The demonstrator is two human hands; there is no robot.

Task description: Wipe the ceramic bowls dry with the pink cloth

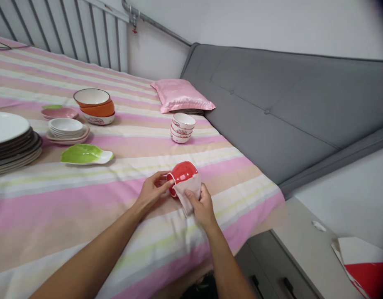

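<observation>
A glossy red bowl point(183, 171) is tipped on its side just above or on the striped bedspread, its pale rim facing left. My left hand point(155, 189) grips that rim, thumb on the edge and fingers behind. With my right hand point(203, 205) I press a pale pink cloth point(191, 189) against the bowl's outer side, the thumb on top of the cloth. One corner of the cloth hangs below the bowl. Beyond the red bowl stands a leaning stack of small white patterned bowls point(182, 128).
A green leaf-shaped dish point(85, 154), small white dishes point(66, 126), orange bowls point(98, 109) and a tall plate stack point(13, 145) stand on the left. A pink pillow point(183, 95) lies near the grey headboard point(272, 99). The bed's edge drops toward a grey nightstand point(281, 257).
</observation>
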